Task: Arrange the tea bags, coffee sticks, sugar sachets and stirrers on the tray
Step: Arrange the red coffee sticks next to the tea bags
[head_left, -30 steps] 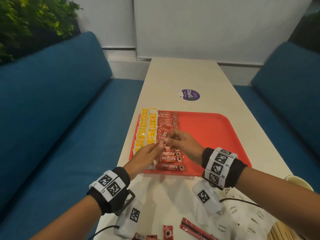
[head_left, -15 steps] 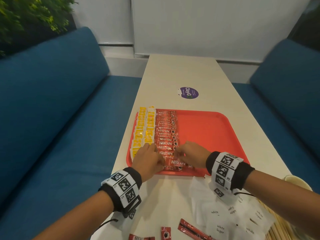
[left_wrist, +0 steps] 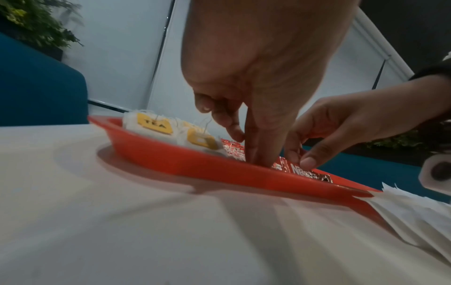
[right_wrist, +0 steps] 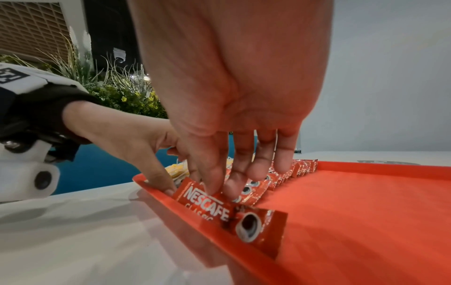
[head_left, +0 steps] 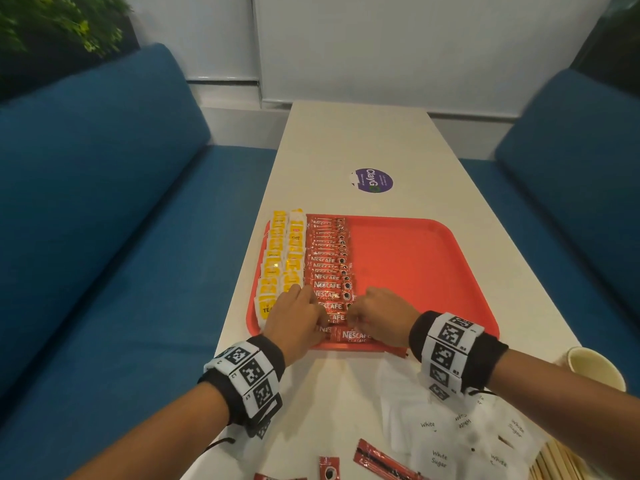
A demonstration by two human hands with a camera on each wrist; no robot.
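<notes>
A red tray [head_left: 415, 265] holds two columns of yellow tea bags [head_left: 280, 261] on its left side. Beside them runs a column of red coffee sticks [head_left: 327, 265]. Both hands are at the near end of that column. My left hand [head_left: 320, 317] presses straight fingers [left_wrist: 261, 154] down on the sticks, and its thumb touches the left end of the nearest coffee stick [right_wrist: 207, 204]. My right hand [right_wrist: 227, 185] rests straight fingers on the same sticks from the right. More coffee sticks [head_left: 381, 460], white sugar sachets [head_left: 436, 434] and wooden stirrers [head_left: 561, 462] lie on the table near me.
A paper cup [head_left: 595, 367] stands at the table's right edge. A purple sticker [head_left: 373, 180] lies beyond the tray. Blue sofas flank the narrow white table [head_left: 346, 140]. The tray's right half is bare.
Both hands came down and toward me from above the column, where they held a coffee stick between them. They now press on the near end of the row.
</notes>
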